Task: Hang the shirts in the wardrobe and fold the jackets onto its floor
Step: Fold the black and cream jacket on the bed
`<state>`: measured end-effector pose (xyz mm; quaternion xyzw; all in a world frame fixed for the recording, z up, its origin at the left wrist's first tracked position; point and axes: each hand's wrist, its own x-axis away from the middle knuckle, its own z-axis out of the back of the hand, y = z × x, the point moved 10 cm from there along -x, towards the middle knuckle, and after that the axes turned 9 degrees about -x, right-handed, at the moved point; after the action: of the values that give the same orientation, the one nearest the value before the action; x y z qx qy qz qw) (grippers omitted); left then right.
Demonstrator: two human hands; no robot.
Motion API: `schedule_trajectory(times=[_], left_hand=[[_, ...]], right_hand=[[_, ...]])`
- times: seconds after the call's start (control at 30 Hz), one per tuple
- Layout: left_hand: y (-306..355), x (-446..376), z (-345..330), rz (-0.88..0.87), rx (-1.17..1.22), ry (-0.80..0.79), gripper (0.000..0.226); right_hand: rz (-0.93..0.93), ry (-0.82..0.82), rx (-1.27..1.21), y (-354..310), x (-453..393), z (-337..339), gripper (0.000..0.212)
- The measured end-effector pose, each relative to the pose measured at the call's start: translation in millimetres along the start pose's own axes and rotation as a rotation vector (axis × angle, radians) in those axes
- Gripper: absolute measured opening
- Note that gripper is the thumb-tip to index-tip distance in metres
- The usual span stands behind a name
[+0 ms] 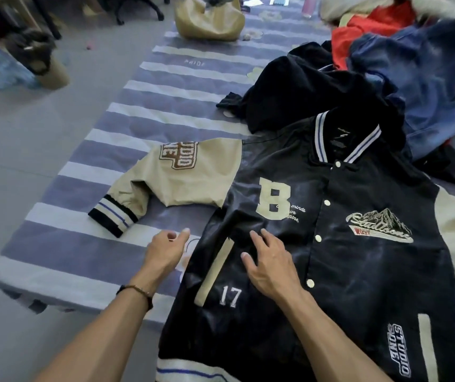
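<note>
The jacket (331, 244) lies flat, front up, on the striped bed (88, 244), with the right hand (270, 263) open on it and the left hand (165, 249) open beside it, so smooth it before folding the sleeve (171, 177) in.

A striped blue-and-white mattress (127, 111) lies on the grey floor (28, 133). Spread flat on it is a navy varsity jacket (344, 257), one beige sleeve bent out to the side. Behind the jacket sits a pile of clothes (386, 64), and a tan bag (209, 20) stands at the far end
</note>
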<state>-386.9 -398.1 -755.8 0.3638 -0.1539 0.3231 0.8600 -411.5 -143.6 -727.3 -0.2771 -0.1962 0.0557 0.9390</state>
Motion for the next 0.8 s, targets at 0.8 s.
schedule_trajectory(times=[0.8], left_hand=[[43, -247, 84, 0.316, 0.752, 0.145, 0.052]], right_hand=[[-0.250, -0.249, 0.212, -34, -220, -45, 0.080]])
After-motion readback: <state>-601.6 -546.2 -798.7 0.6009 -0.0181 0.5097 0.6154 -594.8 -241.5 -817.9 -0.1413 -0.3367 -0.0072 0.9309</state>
